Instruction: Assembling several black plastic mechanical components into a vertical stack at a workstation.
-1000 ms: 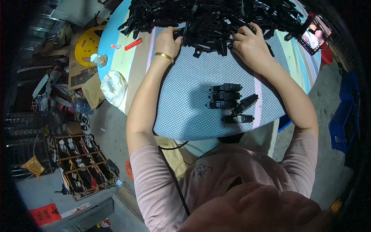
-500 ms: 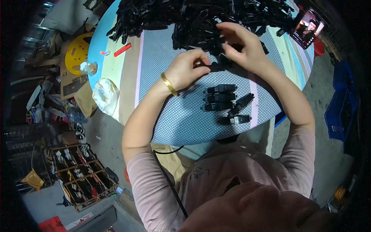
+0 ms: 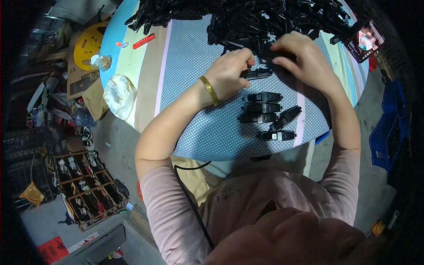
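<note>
On the dotted cloth point(image 3: 207, 132), five finished black clips point(image 3: 265, 108), two hands

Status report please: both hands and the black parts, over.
Left hand pinching one black clip. Right hand at edge of big black pile. Five finished clips laid out nearer the body; nothing in the way.

i see a small black plastic clip part point(image 3: 257, 73), long and flat, lying roughly level just above the dotted cloth, its left end pinched in my left hand point(image 3: 229, 73) and its right end meeting my right hand point(image 3: 304, 57). it sits at the near edge of the big heap of the same black parts point(image 3: 247, 20), just above the row of finished pieces point(image 3: 263, 107).
</note>
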### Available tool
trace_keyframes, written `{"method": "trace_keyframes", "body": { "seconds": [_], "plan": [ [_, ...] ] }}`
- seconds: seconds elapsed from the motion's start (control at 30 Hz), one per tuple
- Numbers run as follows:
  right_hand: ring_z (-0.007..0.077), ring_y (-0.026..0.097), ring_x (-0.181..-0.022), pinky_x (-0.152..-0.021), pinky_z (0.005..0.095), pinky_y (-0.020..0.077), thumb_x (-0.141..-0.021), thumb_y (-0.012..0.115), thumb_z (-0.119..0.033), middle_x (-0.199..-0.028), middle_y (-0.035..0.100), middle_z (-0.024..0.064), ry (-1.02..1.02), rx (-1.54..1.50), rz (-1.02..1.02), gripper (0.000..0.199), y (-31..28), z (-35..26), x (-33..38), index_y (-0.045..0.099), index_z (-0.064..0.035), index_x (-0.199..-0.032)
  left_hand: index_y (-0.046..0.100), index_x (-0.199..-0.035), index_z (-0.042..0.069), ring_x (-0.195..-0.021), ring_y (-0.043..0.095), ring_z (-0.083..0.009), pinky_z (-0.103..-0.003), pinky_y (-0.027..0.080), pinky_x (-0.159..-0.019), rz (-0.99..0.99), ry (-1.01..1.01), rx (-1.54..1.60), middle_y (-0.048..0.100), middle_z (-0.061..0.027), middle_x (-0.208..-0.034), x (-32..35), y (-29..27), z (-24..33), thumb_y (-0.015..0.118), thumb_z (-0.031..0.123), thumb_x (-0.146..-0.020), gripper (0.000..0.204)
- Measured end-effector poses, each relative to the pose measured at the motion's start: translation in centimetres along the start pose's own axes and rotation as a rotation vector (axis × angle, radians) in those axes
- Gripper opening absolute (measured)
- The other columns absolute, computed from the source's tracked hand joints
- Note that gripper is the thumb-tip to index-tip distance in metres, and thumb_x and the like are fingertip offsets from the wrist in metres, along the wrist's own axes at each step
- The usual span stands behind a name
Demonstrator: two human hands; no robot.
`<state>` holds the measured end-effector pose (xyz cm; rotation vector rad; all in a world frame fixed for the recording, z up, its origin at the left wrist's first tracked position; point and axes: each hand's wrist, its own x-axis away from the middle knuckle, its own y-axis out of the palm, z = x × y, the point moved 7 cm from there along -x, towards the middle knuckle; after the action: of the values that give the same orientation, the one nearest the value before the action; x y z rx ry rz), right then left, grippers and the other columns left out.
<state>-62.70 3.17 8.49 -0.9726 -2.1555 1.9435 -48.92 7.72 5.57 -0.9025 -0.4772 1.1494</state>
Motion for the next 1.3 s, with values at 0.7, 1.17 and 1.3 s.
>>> {"method": "trace_keyframes", "body": {
  "seconds": [0.7, 1.17, 1.3],
  "plan": [
    [0.0284, 0.060, -0.079, -0.069, 0.0378, 0.0482, -0.064, 0.077, -0.016, -0.076, 0.062, 0.0107, -0.091, -0.271, -0.048, 0.025, 2.4, -1.5, 0.1, 0.066, 0.0003, -0.078, 0.067, -0.078, 0.002, -0.061, 0.054, -0.0127, -0.026, 0.044, -0.056, 0.015, -0.039, 0.026, 0.058, -0.0048, -0.072, -1.0, 0.5, -1.0, 0.083, 0.015, -0.062, 0.026],
    [0.0230, 0.055, -0.098, -0.081, 0.0343, 0.0435, -0.079, 0.068, -0.028, -0.108, 0.060, 0.0079, -0.029, 0.210, 0.183, 0.044, 3.9, 0.5, -1.0, 0.061, -0.0054, -0.117, 0.067, -0.102, 0.006, -0.095, 0.055, -0.0307, -0.037, 0.045, -0.086, 0.692, 0.119, -0.319, 0.062, -0.0121, -0.102, -2.6, -4.9, -6.7, 0.073, 0.027, -0.075, 0.035],
    [0.0234, 0.055, -0.098, -0.083, 0.0342, 0.0428, -0.075, 0.072, -0.019, -0.104, 0.061, 0.0083, -0.048, 0.170, 0.226, 0.039, 2.9, -0.8, -1.2, 0.061, -0.0050, -0.109, 0.067, -0.096, 0.006, -0.096, 0.055, -0.0310, -0.039, 0.046, -0.084, 0.669, 0.046, -0.265, 0.062, -0.0119, -0.102, -3.0, -4.7, -7.7, 0.071, 0.019, -0.074, 0.025]
  ]
}}
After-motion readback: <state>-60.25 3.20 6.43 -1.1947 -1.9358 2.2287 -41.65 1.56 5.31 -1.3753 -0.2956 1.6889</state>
